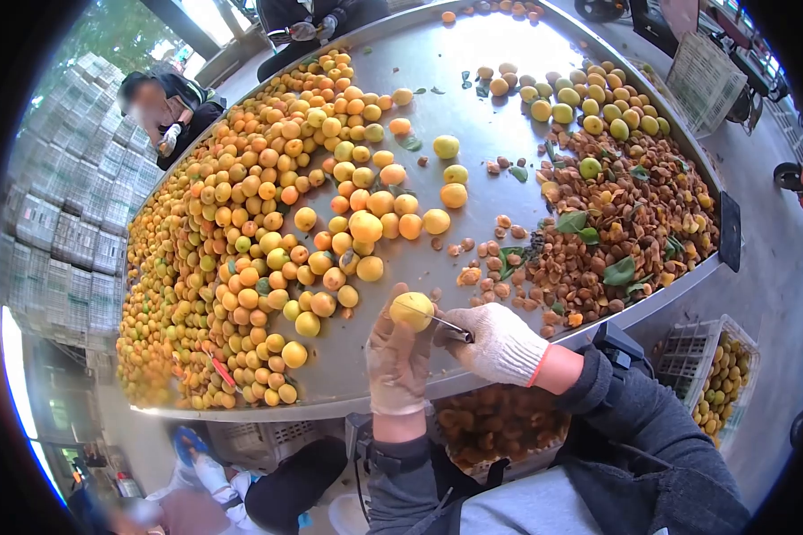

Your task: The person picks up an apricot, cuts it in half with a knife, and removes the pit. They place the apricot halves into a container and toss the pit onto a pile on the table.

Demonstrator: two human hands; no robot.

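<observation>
Grasping fruit point(410, 310) in left hand point(398, 367), knife point(467, 336) in right hand point(498, 346); facing metal table point(482, 125), mid-frame; with crates point(85, 232) stacked far left.

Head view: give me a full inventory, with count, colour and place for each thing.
metal table: one, silver-grey, centre
fruit pile: too many to count, orange-yellow, table's left side
yellow-green fruit group: dozens, table's upper right
brown heap: uncountable pieces, table's right side
green leaves: several, mostly on the brown heap
red tool: one, red, on the pile's lower left
stacked crates: many, pale grey, far left
fruit-filled crate: one, whitish, lower right
other people: at least three, dark or pale clothing, upper left, top, lower left
held fruit: one, yellow, left hand
small knife: one, metallic, right hand
left hand: one, pale glove
right hand: one, whitish glove
</observation>
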